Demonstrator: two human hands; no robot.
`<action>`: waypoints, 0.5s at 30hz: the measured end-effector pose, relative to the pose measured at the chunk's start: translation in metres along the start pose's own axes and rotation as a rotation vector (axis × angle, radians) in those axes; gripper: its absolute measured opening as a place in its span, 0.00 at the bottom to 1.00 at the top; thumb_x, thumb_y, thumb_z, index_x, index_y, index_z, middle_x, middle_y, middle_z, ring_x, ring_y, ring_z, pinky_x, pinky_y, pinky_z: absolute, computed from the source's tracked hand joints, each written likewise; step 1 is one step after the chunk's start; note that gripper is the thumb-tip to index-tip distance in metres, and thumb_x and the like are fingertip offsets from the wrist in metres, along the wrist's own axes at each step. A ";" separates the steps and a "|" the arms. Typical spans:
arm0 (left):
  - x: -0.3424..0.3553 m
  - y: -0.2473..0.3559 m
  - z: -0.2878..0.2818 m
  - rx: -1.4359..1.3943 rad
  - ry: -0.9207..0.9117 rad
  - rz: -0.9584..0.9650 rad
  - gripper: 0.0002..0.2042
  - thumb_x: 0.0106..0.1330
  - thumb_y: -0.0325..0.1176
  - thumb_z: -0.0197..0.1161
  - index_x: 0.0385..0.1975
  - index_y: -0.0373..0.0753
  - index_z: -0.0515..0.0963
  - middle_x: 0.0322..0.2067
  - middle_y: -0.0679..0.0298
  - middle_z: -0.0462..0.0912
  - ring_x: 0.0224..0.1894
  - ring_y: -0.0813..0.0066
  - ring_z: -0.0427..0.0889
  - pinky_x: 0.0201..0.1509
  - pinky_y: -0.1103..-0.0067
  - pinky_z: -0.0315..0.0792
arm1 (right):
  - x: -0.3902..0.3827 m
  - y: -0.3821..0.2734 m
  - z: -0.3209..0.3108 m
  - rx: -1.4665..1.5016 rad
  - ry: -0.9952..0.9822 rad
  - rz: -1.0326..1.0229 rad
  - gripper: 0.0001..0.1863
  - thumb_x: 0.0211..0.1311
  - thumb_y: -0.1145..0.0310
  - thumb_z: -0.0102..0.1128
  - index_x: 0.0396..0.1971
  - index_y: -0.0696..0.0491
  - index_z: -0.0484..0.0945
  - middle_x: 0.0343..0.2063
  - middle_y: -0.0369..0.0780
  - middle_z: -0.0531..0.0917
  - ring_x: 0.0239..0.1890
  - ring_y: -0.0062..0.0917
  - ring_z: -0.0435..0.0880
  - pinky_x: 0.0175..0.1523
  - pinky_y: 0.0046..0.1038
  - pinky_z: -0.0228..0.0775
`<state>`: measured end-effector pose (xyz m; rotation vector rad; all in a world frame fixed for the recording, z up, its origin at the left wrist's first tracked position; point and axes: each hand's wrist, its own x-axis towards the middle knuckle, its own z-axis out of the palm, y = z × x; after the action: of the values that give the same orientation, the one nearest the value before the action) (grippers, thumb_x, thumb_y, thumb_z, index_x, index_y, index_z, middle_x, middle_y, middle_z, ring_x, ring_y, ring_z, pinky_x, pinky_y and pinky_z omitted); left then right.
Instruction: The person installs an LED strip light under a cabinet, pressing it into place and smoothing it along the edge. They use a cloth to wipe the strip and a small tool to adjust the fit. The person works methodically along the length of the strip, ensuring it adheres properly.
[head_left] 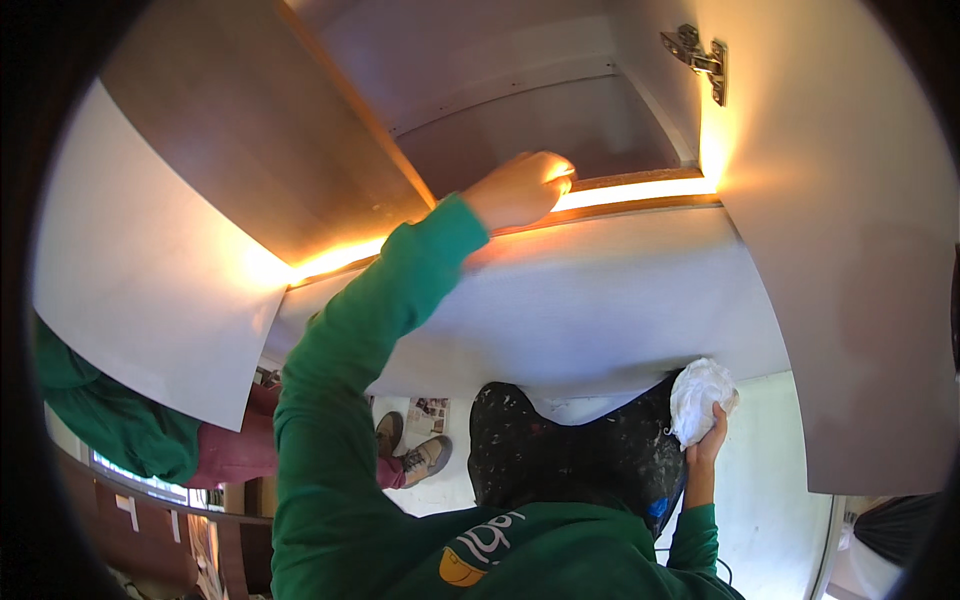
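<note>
My left hand (522,190) reaches across to the front edge of an open cabinet, its fingers curled closed against a glowing light strip (635,192). Whatever those fingers may hold is hidden. The warm strip runs along the cabinet's wooden edge and passes behind my left wrist. Low on the right, beside my thigh, my right hand (708,445) grips a bunched white cloth (700,398). That bundle is well apart from the cabinet edge.
A wide white door (850,230) with a metal hinge (705,62) stands open at right; another white door panel (150,260) is at left. Behind it a co-worker in green shows, with dark red trousers and shoes (425,460). Printed paper (428,415) lies on the floor.
</note>
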<state>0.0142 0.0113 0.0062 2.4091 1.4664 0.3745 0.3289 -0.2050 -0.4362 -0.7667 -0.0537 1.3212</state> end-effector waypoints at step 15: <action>0.019 0.008 0.016 0.102 0.025 0.048 0.19 0.71 0.34 0.52 0.52 0.30 0.84 0.48 0.42 0.87 0.54 0.42 0.83 0.61 0.58 0.75 | -0.001 -0.008 0.006 -0.007 -0.029 0.026 0.36 0.69 0.60 0.56 0.74 0.59 0.62 0.65 0.50 0.78 0.67 0.45 0.78 0.73 0.46 0.71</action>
<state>0.0355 0.0231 -0.0043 2.5324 1.4743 0.3494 0.3328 -0.2040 -0.4270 -0.7565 -0.0717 1.3579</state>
